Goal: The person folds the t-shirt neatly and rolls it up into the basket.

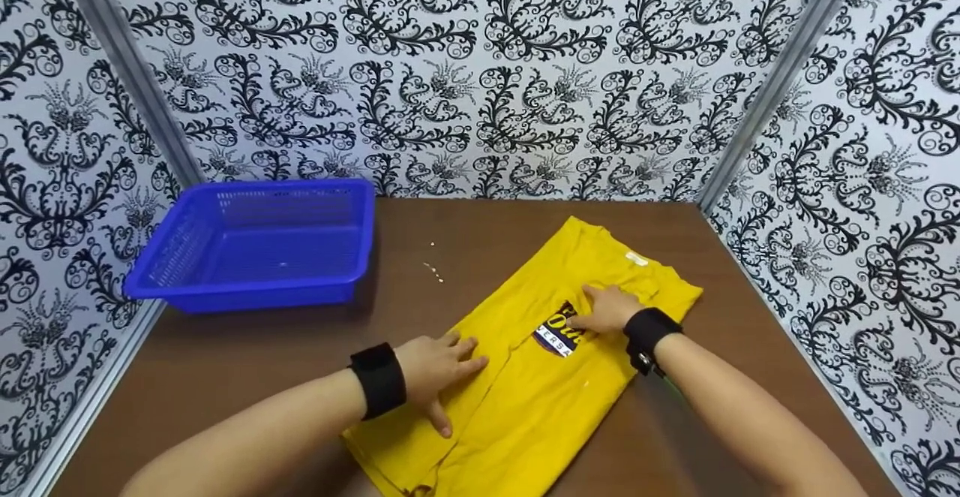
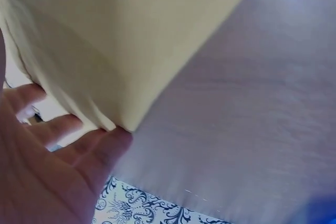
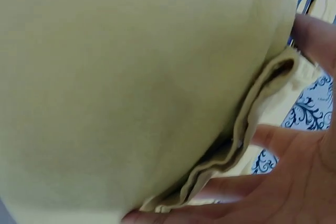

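Note:
A yellow T-shirt [image 1: 540,399] lies folded lengthwise and slanted across the table, its collar end with a white label [image 1: 637,258] at the far right. Dark and white lettering forms a print [image 1: 556,332] on it. My left hand [image 1: 433,368] rests on the shirt's left side, fingers spread. Over by the print, my right hand [image 1: 611,311] touches the cloth with thumb and fingers apart. In the left wrist view, the fingers of the left hand [image 2: 58,166] meet a cloth edge. The right wrist view has the right hand [image 3: 289,171] beside a wavy folded edge.
A blue plastic basket [image 1: 247,290] stands at the back left of the brown table [image 1: 420,219]. Small pale specks [image 1: 435,272] lie between basket and shirt. Patterned black-and-white panels [image 1: 450,106] wall in the back and both sides.

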A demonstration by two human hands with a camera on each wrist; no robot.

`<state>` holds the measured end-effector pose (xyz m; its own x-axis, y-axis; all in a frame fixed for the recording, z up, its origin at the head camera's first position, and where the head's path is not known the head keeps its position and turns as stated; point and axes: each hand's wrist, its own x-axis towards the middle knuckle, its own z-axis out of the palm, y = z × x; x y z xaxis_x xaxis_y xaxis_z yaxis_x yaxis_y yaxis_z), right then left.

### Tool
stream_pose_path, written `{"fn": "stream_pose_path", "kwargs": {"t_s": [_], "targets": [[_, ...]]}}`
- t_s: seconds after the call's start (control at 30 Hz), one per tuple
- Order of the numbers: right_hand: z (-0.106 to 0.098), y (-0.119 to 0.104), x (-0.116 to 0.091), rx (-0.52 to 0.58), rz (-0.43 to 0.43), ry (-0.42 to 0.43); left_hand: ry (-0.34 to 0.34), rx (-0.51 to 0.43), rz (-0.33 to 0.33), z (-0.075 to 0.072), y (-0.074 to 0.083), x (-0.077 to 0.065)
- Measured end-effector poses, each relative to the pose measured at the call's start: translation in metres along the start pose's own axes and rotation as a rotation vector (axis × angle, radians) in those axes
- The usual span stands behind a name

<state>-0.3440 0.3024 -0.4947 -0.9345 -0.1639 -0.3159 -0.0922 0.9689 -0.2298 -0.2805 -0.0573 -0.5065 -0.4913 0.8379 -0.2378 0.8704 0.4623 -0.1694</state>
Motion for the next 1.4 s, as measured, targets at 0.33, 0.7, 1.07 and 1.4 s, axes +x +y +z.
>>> {"fn": "stream_pose_path", "kwargs": {"t_s": [0.33, 0.7, 1.07, 1.4], "targets": [[-0.004, -0.004, 0.04, 0.003, -0.022, -0.018, 0.003, 0.004, -0.141, 0.004, 0.018, 0.002], [-0.011, -0.008, 0.081, 0.165, -0.058, -0.012, -0.04, -0.05, -0.279, -0.007, 0.045, 0.006], [-0.011, -0.021, 0.092, 0.185, -0.09, -0.066, -0.109, -0.008, -0.401, -0.012, 0.074, 0.018], [0.002, -0.024, 0.078, 0.139, -0.159, 0.065, 0.008, -0.023, -0.291, -0.013, 0.052, 0.013]]}}
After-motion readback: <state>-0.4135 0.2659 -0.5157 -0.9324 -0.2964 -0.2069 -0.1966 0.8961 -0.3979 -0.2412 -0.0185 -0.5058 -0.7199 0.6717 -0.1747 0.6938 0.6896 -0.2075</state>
